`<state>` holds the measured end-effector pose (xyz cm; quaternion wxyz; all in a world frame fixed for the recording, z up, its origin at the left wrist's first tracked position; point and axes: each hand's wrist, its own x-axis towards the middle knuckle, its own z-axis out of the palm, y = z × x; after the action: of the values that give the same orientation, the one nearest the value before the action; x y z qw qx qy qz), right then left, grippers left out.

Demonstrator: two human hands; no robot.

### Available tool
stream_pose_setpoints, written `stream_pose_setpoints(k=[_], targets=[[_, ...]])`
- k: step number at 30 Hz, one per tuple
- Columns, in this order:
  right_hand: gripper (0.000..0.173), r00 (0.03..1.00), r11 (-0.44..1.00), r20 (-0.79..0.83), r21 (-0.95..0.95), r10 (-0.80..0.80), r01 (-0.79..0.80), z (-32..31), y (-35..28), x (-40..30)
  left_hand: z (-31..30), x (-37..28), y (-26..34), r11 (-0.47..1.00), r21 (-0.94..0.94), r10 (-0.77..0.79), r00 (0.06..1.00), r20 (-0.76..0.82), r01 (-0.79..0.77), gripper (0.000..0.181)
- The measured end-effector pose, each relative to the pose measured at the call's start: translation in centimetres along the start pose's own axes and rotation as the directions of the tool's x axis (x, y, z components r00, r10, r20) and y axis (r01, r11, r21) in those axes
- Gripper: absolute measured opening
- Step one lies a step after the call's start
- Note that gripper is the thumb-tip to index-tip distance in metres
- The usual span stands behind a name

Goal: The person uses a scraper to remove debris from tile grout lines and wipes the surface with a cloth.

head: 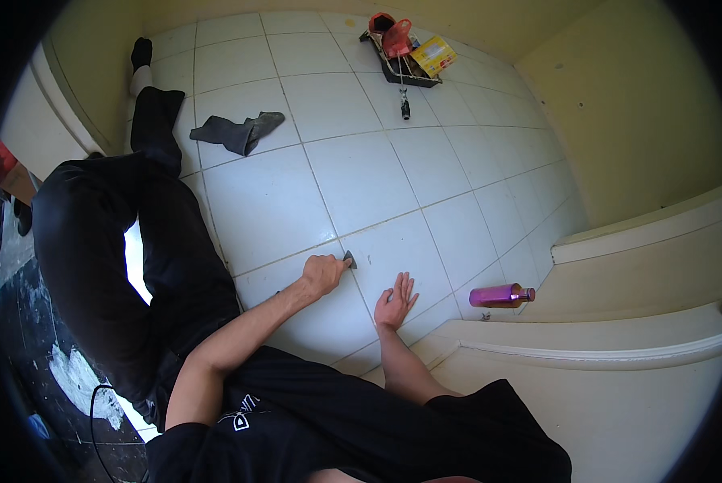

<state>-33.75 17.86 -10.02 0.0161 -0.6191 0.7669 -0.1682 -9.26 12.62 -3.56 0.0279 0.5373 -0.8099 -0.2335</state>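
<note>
My left hand [325, 275] is closed around a small tool with a dark triangular blade [350, 260], perhaps a scraper. The blade is at the floor tiles beside a grout line, close to where grout lines cross. Its handle is hidden in my fist. To the right and nearer my body, my right hand [396, 303] lies palm down on a white floor tile [391, 253], fingers spread, holding nothing. A small grey mark [369, 259] shows on the tile between the hands.
A shiny purple bottle [495, 296] lies on its side at right, near a white door [578, 362]. A grey cloth [240, 134] lies beyond my legs [174, 229]. Farther off, a black paint tray [391, 73] holds a yellow box [434, 55] and red items, with a black-handled tool [405, 107] against it.
</note>
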Motion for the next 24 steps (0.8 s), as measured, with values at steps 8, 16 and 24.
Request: stream_pose_setpoints(k=[8,16,24], targets=[[0.059,1.0,1.0,0.001,-0.012,-0.001,0.001,-0.04,-0.03,0.04,0.55,-0.11,-0.03,0.998,0.053,0.017,1.0,-0.026,-0.016,0.058],[0.059,1.0,1.0,0.017,-0.004,0.014,-0.014,-0.24,-0.16,-0.1,0.4,-0.09,0.35,1.0,0.021,0.015,0.998,-0.056,-0.014,0.057],[0.058,1.0,1.0,0.0,-0.007,0.006,-0.006,-0.15,-0.05,-0.04,0.03,-0.42,0.51,1.0,0.021,0.01,0.999,-0.048,-0.009,0.05]])
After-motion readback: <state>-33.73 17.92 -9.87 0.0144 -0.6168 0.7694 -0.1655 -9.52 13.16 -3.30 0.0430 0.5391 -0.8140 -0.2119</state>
